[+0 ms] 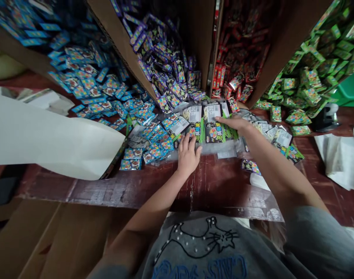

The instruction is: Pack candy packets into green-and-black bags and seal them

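Black-and-green printed pouches (214, 131) lie side by side on clear plastic in the middle of the dark red table. My left hand (188, 154) rests palm down with its fingers apart, fingertips on the lower left edge of the pouches. Over the right part of the pouches reaches my right hand (234, 123), fingers stretched to the left and touching the upper pouch; some of its fingers are hidden. Small blue packets (155, 151) are heaped beside my left hand. More pouches (282, 138) lie under and beyond my right forearm.
Cardboard dividers (207, 50) separate heaps of blue (90, 77), purple (165, 66), red (241, 66) and green packets (310, 85). A large white sheet (55, 135) covers the left side. A tape dispenser (328, 116) and white papers (341, 159) are at right.
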Demonstrator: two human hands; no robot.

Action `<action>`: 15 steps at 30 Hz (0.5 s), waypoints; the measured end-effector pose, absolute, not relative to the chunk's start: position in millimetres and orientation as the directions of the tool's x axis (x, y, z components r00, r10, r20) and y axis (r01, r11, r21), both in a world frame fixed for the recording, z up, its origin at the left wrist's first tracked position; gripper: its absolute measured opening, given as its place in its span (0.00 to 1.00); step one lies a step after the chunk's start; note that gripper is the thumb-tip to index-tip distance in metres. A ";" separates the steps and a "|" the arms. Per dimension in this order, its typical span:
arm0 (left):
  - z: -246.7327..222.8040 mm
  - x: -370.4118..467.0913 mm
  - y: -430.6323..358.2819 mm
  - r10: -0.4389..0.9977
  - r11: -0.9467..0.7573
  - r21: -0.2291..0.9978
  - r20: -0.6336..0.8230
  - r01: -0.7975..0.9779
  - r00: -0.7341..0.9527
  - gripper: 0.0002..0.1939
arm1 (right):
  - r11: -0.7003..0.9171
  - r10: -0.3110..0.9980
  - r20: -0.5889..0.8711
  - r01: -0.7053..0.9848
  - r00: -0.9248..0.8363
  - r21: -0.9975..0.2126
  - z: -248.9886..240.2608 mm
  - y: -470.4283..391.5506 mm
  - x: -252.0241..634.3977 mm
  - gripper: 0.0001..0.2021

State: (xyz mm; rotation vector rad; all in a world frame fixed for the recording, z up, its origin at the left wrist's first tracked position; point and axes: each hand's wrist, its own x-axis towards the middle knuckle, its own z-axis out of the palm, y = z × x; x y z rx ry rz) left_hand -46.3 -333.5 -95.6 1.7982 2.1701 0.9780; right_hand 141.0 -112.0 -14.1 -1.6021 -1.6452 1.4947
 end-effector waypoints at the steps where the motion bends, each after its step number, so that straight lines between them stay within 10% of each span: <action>1: -93.9 -44.8 -334.4 0.927 0.062 0.570 0.272 0.820 -0.259 0.30 | -0.267 0.871 -0.406 0.426 -0.278 -0.864 -12.6 -113.7 138.0 0.30; 8: -66.2 -44.6 -325.2 0.963 -0.046 0.679 0.224 0.732 -0.148 0.25 | -0.461 0.747 -0.543 0.291 -0.383 -0.838 -12.7 -109.6 134.4 0.19; 15: -42.7 -78.0 -363.8 0.860 0.290 0.700 0.109 0.653 -0.498 0.23 | -0.528 0.666 -0.626 0.336 -0.405 -0.780 -22.6 -90.4 144.8 0.18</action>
